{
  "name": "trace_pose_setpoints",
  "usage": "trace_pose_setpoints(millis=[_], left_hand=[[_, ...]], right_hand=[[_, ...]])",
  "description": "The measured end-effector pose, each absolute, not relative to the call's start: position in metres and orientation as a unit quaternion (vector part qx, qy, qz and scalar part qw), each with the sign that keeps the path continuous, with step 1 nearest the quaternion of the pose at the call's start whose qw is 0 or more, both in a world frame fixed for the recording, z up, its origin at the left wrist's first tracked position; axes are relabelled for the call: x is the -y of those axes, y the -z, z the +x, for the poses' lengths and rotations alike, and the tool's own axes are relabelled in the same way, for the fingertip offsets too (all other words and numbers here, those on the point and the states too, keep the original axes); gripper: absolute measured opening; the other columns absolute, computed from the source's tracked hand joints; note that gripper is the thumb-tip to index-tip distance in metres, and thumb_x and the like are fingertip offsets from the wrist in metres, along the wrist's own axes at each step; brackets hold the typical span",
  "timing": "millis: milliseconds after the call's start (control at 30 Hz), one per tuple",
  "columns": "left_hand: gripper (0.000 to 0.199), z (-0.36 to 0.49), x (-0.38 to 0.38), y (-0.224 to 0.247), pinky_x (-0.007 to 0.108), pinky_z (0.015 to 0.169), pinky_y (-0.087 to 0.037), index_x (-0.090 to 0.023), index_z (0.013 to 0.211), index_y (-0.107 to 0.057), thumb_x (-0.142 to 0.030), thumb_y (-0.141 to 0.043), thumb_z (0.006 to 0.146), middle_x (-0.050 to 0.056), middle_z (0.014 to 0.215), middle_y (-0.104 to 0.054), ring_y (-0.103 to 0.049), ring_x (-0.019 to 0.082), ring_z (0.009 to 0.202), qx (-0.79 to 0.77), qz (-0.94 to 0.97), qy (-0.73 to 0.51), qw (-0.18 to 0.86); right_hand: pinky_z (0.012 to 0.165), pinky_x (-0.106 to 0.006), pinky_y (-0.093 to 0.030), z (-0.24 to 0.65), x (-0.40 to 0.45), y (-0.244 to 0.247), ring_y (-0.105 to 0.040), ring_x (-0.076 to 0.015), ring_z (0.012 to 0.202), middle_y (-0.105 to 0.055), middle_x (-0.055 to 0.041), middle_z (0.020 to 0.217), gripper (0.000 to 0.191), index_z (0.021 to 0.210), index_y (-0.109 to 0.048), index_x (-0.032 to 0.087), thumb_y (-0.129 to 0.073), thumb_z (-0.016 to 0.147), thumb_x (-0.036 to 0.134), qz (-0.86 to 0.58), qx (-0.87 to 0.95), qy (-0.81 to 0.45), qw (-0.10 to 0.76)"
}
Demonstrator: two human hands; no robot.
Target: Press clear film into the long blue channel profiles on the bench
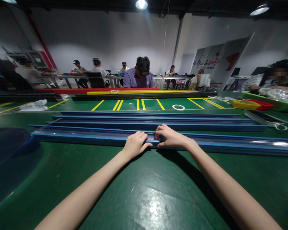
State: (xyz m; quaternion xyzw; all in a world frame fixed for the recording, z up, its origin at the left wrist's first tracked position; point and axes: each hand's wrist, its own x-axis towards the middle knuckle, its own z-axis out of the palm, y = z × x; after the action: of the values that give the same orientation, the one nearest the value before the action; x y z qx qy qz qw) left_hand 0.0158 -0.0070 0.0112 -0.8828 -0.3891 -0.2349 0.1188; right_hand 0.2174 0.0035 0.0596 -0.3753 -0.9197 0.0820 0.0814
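Observation:
A long blue channel-shaped strip [86, 138] lies across the green table [148, 191], its trough facing up and shiny inside. My left hand [136, 143] is curled over the strip's near wall, thumb in front and fingers over the top. Close beside it on the right, my right hand [170, 137] pinches the same strip, with fingertips reaching into the trough. Whether a small piece sits between the fingers cannot be made out. Just behind, more blue strips [158, 125] lie roughly parallel.
Bluish clear plastic [9, 147] lies at left. Farther back are black strips [134, 96], a white ring [178, 107] and a plastic bag [33, 105]. At right are a phone-like device [264, 118], a yellow bin [245, 104] and a green tray [284, 106]. A person in purple [138, 78] sits opposite.

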Motion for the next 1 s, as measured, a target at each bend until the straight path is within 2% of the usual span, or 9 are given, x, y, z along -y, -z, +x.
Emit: trace_pose_setpoints(millis=[200, 433, 700, 867, 1000], left_hand=[[0.035, 0.016, 0.005, -0.009, 0.027, 0.059, -0.035, -0.017, 0.075, -0.051, -0.05, -0.042, 0.081, 0.003, 0.074, -0.055, -0.047, 0.017, 0.073, 0.394, -0.881, 0.235, 0.115], [0.036, 0.016, 0.005, -0.008, 0.027, 0.059, -0.035, -0.017, 0.075, -0.05, -0.052, -0.04, 0.082, 0.003, 0.075, -0.056, -0.047, 0.017, 0.072, 0.395, -0.878, 0.239, 0.127], [0.036, 0.016, 0.006, -0.008, 0.026, 0.059, -0.035, -0.017, 0.075, -0.05, -0.051, -0.04, 0.082, 0.003, 0.075, -0.056, -0.047, 0.017, 0.073, 0.395, -0.878, 0.234, 0.134], [0.037, 0.015, 0.006, -0.006, 0.027, 0.061, -0.036, -0.017, 0.076, -0.051, -0.051, -0.039, 0.082, 0.004, 0.077, -0.056, -0.047, 0.017, 0.074, 0.389, -0.878, 0.236, 0.15], [0.036, 0.016, 0.006, -0.004, 0.028, 0.061, -0.035, -0.016, 0.075, -0.051, -0.049, -0.037, 0.084, 0.004, 0.077, -0.056, -0.047, 0.018, 0.074, 0.383, -0.876, 0.229, 0.183]], right_hand=[[0.075, -0.03, -0.035, 0.215, -0.002, -0.06, -0.045, -0.0195, 0.085, -0.053, -0.0046, 0.084, 0.016, 0.072, -0.058, 0.017, -0.064, 0.067, 0.031, -0.367, 0.926, -0.056, 0.072], [0.052, -0.022, -0.028, 0.211, 0.003, -0.063, -0.049, -0.0125, 0.059, -0.06, -0.0019, 0.067, 0.013, 0.074, -0.06, 0.017, -0.058, 0.071, 0.029, -0.413, 0.906, -0.083, 0.037], [0.049, -0.024, -0.024, 0.203, 0.011, -0.07, -0.056, -0.0169, 0.062, -0.065, -0.0064, 0.069, 0.012, 0.073, -0.065, 0.017, -0.058, 0.069, 0.026, -0.425, 0.905, 0.021, 0.001], [0.052, -0.023, -0.027, 0.202, 0.01, -0.071, -0.057, -0.0179, 0.066, -0.065, -0.0068, 0.073, 0.014, 0.074, -0.065, 0.019, -0.058, 0.069, 0.03, -0.445, 0.895, 0.019, -0.021], [0.053, -0.023, -0.029, 0.203, 0.011, -0.07, -0.057, -0.0175, 0.07, -0.065, -0.0055, 0.081, 0.016, 0.083, -0.061, 0.02, -0.055, 0.072, 0.031, -0.447, 0.894, 0.002, -0.03]])
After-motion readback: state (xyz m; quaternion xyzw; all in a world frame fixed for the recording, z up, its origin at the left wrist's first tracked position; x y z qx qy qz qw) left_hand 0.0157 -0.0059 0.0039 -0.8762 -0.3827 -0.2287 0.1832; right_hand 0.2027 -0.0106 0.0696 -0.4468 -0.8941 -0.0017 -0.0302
